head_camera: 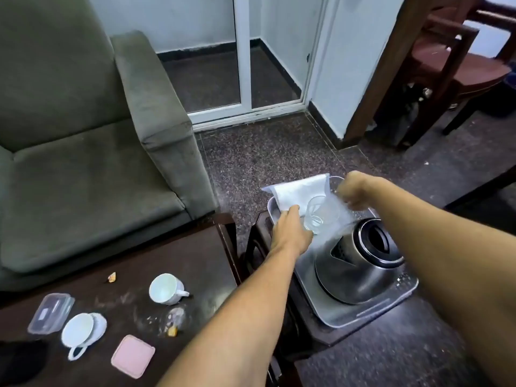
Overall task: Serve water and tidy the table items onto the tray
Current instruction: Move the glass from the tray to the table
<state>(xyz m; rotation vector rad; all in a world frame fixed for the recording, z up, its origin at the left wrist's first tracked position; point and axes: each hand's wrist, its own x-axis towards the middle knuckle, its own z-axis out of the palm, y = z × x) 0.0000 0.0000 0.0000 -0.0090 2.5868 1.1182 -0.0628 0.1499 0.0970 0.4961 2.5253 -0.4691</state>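
The drinking glass (pixel 321 216) sits tilted on the far half of the metal tray (pixel 363 317), between your two hands. A white cloth (pixel 301 191) lies across the tray's far end, touching the glass and partly behind it. Your left grip (pixel 290 230) is closed on the cloth's near edge, right beside the glass. Your right grip (pixel 354 191) is curled tight at the cloth's right side, where the fabric blurs. Just beside the glass, on the tray's near half, stands a steel kettle (pixel 360 263) with its top open, and your right forearm crosses above it. The tray rests on a small dark stand (pixel 321 336).

To your left, apart from the tray, the dark table (pixel 195 261) carries a white cup on its side (pixel 167 289), a second cup tipped on a saucer (pixel 78 331), a clear plastic box (pixel 50 312), a pink square lid (pixel 132 356) and scattered crumbs. A green armchair (pixel 83 135) stands behind the table.
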